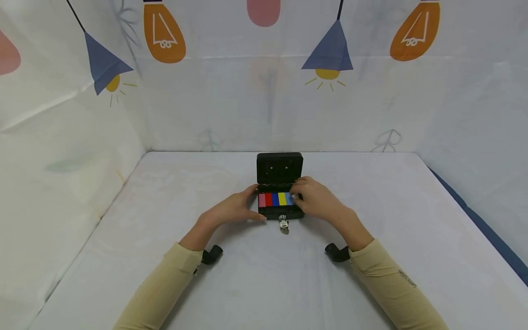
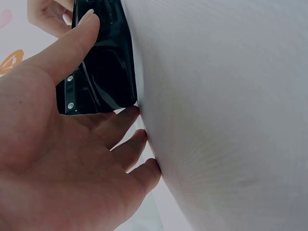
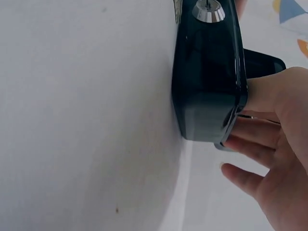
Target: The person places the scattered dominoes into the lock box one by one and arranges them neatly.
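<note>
A small black cash box stands on the table with its lid raised at the back. Inside lies a row of coloured blocks: pink, red, blue, yellow and light blue. A key with a silvery keyring hangs from the front lock. My left hand holds the box's left side, thumb by the front corner, fingers toward the back. My right hand reaches over the right wall, fingertips inside by the light blue block. Whether they pinch anything is hidden.
Dark curved pieces stick out beside the left wrist and the right wrist. The white table meets a printed white curtain at the back, with white sheeting on both sides.
</note>
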{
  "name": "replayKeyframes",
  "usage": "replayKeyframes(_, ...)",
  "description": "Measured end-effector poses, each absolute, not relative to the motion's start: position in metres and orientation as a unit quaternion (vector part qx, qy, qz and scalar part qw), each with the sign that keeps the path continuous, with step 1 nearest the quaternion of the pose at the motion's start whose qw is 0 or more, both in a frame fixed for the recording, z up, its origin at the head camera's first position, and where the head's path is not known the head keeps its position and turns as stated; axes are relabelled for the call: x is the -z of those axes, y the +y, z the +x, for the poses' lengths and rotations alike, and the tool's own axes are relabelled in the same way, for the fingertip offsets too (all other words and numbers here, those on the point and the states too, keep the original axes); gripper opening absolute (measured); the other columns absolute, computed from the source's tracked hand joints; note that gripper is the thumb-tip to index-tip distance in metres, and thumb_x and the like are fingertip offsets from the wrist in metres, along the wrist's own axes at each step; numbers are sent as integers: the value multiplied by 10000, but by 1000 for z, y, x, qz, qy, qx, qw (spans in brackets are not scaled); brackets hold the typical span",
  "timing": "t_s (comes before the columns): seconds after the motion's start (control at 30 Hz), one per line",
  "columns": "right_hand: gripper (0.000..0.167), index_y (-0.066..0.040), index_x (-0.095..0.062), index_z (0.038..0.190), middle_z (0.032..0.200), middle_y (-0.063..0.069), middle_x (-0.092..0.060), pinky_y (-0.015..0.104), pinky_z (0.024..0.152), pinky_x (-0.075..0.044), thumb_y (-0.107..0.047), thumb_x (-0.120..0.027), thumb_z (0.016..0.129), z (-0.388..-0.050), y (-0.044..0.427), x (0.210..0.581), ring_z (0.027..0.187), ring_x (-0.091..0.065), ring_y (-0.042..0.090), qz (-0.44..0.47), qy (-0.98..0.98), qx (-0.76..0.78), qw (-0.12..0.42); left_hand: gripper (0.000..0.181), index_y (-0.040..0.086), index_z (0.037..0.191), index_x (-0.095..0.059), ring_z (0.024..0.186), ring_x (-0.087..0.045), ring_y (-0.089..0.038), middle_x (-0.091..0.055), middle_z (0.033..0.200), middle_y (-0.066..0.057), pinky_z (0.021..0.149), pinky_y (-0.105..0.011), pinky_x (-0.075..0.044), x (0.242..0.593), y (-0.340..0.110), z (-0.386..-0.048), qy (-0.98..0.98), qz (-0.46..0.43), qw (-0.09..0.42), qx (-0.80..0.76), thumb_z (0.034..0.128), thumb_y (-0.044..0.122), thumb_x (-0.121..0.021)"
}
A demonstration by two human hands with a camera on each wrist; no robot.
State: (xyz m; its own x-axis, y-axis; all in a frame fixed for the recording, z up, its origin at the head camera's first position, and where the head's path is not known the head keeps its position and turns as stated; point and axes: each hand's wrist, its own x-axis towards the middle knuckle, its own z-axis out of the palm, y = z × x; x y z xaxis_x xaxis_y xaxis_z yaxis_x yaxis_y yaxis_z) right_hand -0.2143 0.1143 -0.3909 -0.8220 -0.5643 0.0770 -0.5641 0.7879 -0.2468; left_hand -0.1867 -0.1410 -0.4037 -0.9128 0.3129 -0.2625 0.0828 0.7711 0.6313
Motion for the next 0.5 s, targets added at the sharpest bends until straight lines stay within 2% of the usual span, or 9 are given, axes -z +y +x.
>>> replayKeyframes(0.5,231,-47,-712,1149,1250,99,-687,490,1075,-462,-77,-628,936,-220,132,388,1251,-586,308,-308,931,195,-23,1067,180,1597,-206,1511,-296,-251,-296,1639,-57,1209,-488,-296,404,-150,-185,924,125,162,-322,771,381,-850)
